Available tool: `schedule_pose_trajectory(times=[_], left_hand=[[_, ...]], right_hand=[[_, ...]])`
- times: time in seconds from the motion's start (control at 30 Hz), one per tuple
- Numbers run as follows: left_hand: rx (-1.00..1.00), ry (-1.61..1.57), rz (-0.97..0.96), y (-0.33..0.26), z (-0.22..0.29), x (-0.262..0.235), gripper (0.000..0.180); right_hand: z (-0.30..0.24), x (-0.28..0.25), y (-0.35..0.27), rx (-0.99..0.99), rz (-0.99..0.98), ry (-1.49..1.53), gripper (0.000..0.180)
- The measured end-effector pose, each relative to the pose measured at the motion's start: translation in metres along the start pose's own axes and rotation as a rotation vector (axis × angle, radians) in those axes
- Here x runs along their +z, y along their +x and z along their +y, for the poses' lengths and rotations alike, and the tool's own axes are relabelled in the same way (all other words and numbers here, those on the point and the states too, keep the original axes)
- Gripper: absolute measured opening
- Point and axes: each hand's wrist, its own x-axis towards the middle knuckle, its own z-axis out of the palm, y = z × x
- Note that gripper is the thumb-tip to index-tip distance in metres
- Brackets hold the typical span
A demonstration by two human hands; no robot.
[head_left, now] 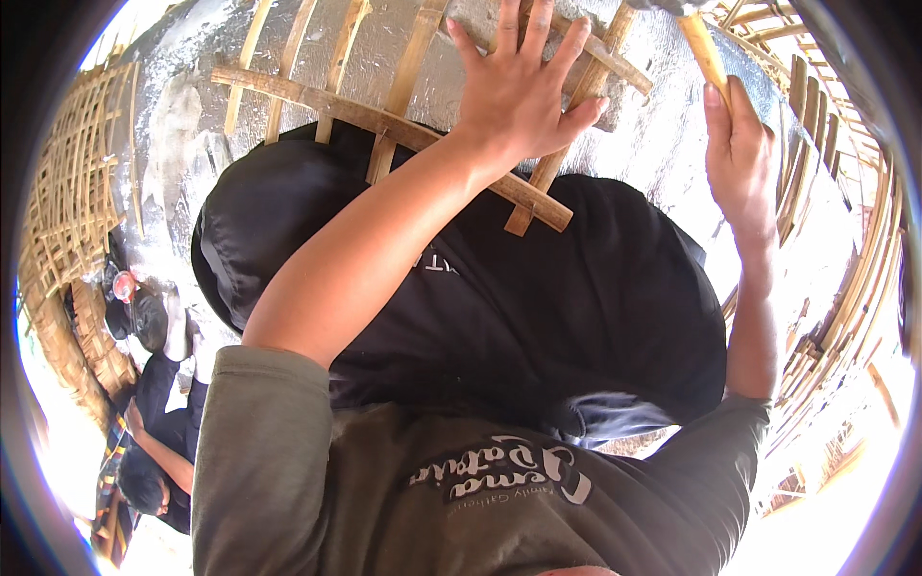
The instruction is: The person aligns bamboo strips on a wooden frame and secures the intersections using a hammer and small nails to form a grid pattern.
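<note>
The left hand (519, 86) presses flat, fingers spread, on the far bamboo lattice (384, 120) while the right hand (738, 158) grips a wooden handle (703, 48), so fastening appears underway and the next strike needs steady bracing.

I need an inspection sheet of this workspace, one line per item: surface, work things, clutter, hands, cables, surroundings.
Surface: grey, white-streaked ground under the work.
Work things: bamboo slat frame, strips crossed in a grid; wooden handle of a tool, head cut off by the picture's edge.
Clutter: nothing seen.
Hands: left hand spread flat, pressing on the frame; right hand closed on the handle.
Cables: nothing seen.
Surroundings: woven bamboo panels at left, more bamboo slats at right; another person sits at lower left.
</note>
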Motion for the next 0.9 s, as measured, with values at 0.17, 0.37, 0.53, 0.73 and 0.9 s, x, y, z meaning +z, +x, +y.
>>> schedule_pose_trajectory(times=[0.17,0.37,0.53,0.73,0.9], left_hand=[[-0.008,0.034,0.037,0.001,-0.001,0.001,0.077],[-0.01,-0.001,-0.016,0.003,0.003,-0.003,0.077],[0.004,0.02,-0.009,0.002,0.002,-0.003,0.078],[0.001,0.074,0.017,0.007,0.004,-0.004,0.077],[0.001,0.008,0.023,0.003,0.005,-0.005,0.075]], right_hand=[[0.013,0.015,0.007,-0.12,-0.06,-0.087,0.026],[0.023,0.017,0.003,-0.155,-0.061,-0.117,0.022],[0.017,0.006,0.001,-0.022,0.007,-0.048,0.02],[0.028,0.015,0.0,-0.086,0.07,-0.056,0.019],[0.025,0.017,-0.004,-0.059,0.066,-0.027,0.02]])
